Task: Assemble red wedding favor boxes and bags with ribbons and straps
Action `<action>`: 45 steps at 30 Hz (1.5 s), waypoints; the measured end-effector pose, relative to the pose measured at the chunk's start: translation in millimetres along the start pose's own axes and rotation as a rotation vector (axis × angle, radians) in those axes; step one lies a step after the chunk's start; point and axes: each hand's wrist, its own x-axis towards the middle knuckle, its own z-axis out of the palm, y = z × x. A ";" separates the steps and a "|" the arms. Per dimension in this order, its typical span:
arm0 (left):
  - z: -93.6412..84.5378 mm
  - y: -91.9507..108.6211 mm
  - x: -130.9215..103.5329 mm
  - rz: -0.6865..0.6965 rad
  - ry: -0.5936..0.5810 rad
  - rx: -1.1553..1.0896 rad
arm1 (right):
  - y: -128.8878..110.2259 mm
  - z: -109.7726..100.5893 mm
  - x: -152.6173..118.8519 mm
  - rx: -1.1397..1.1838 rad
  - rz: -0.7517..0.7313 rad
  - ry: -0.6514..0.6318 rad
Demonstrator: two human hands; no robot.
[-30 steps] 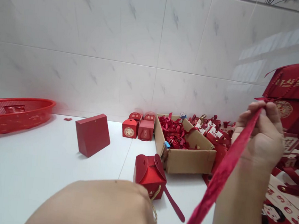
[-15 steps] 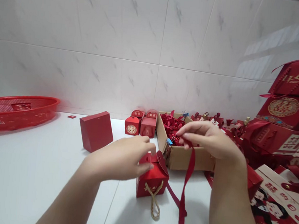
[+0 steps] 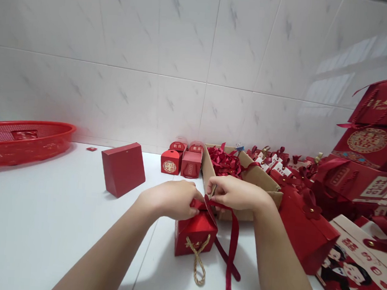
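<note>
A small red gift box point(image 3: 193, 244) stands on the white table in front of me. A gold rope loop point(image 3: 199, 269) hangs from its near face. My left hand point(image 3: 173, 199) has its fingers closed on the box's folded top flaps. My right hand point(image 3: 240, 193) pinches the end of a dark red ribbon point(image 3: 233, 247) right beside the upright round-ended flap. The ribbon's loose length falls down the box's right side to the table. A dark red strap point(image 3: 227, 258) lies beneath it, angled away from the box. My right fingertips are partly hidden behind the flap.
An open cardboard box point(image 3: 268, 181) of red ribbons is just behind my right hand. Several red gift boxes point(image 3: 362, 182) are stacked at right. Two small boxes point(image 3: 191, 165) and a larger red box point(image 3: 123, 170) stand further back. A red plastic basket point(image 3: 27, 146) sits far left.
My right hand has moved left and down from over the cardboard box, bringing the ribbon end to the gift box's top. My left fingers have closed down on the flaps.
</note>
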 end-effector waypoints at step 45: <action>-6.4 -16.2 -16.1 -0.266 -0.009 -0.276 | -27.3 -6.3 -28.0 0.905 -0.612 1.014</action>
